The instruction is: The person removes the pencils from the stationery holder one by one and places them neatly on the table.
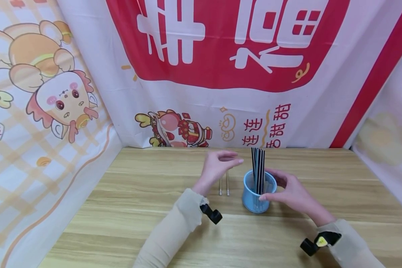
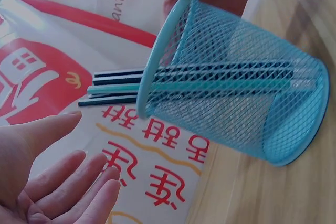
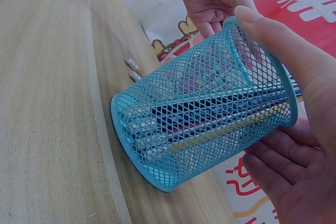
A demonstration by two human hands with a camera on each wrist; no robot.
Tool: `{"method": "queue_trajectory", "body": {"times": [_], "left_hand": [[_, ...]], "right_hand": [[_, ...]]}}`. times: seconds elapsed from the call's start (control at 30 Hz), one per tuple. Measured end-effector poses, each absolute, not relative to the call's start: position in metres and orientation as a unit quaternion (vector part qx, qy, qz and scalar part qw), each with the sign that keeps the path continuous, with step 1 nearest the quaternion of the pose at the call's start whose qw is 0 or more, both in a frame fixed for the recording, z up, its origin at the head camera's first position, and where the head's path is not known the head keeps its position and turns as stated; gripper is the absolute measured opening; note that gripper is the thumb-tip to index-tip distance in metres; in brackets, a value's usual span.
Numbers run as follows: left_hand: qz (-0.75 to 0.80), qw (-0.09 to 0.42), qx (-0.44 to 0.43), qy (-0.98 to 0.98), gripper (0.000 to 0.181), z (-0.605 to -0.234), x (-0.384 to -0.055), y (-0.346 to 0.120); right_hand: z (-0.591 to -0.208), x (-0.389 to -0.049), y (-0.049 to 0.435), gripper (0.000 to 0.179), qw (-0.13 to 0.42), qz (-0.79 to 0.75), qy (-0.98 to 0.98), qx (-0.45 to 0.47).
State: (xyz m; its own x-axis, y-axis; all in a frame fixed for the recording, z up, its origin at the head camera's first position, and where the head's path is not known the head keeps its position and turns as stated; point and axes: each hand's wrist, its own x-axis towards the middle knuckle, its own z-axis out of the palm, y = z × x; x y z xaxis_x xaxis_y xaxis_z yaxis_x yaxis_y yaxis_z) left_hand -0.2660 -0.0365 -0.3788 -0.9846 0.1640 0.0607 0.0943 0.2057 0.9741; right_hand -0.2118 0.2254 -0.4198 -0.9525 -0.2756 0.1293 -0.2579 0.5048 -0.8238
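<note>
A light blue mesh pen cup (image 1: 251, 203) stands upright on the table, holding several pencils (image 1: 258, 167) that lean together and poke above its rim. My right hand (image 1: 293, 191) grips the cup from the right, thumb on the near side of the rim and fingers round the far side. Left of the cup, my left hand (image 1: 220, 165) hovers with thumb and fingers apart. In the left wrist view the left fingers (image 2: 68, 179) hold nothing, near the pencils' upper ends. Two pencils (image 1: 227, 188) lie side by side below the left hand, partly hidden by it.
The wooden table (image 1: 120, 208) ends at the back against a printed red and white cloth (image 1: 194, 96). Another patterned cloth (image 1: 53, 167) hangs along the left side, and a pale one (image 1: 385, 163) along the right.
</note>
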Motion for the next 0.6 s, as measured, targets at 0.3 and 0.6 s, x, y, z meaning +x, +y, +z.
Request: {"method": "queue_trajectory", "body": {"times": [0.3,0.6], "left_hand": [[0.621,0.02,0.119,0.775,0.032,-0.389,-0.258,-0.022],[0.62,0.019,0.126,0.775,0.035,-0.395,-0.258,-0.007]], "right_hand": [[-0.419,-0.211,0.225,0.088,0.011,-0.477,0.865,-0.154],[-0.42,-0.212,0.227,0.087,0.011,-0.476,0.865,-0.156]]}}
